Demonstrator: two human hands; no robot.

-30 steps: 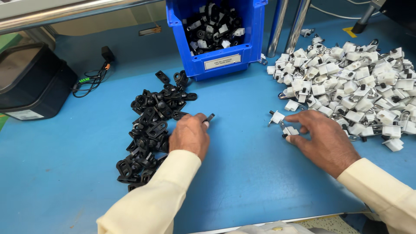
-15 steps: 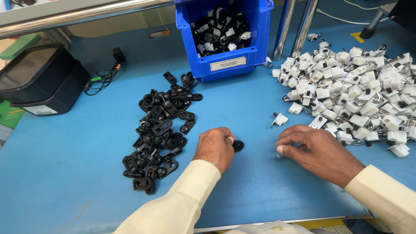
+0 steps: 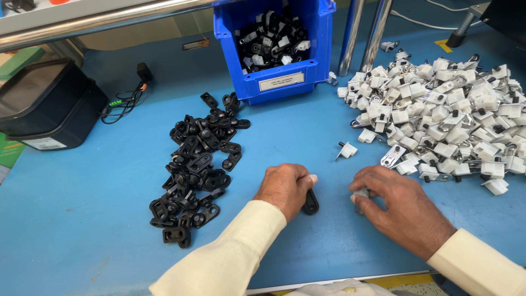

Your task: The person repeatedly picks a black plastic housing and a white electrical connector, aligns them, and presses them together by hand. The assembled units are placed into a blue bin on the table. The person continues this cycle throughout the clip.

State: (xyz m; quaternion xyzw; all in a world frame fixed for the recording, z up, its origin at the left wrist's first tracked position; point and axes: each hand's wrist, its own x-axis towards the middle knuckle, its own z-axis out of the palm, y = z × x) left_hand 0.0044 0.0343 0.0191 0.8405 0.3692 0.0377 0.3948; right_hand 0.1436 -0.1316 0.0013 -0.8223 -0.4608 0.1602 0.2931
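Black clip [image 3: 311, 201]: on the blue bench [image 3: 109, 219], pinned under the left hand [image 3: 286, 186] – fingers curled shut on it
White part [image 3: 360, 193]: pinched in the right hand [image 3: 402, 205], just beside the clip
Black pile [image 3: 197, 164]: left of the hands
White pile [image 3: 449, 120]: to the right
Blue bin [image 3: 285, 71]: behind – holds mixed parts

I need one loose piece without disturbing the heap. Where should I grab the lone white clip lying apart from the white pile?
Probably pinch the white clip's blocky body across its sides, coming from above; it lies alone on the blue table, clear all round. Its thin pin looks too slim to grip.
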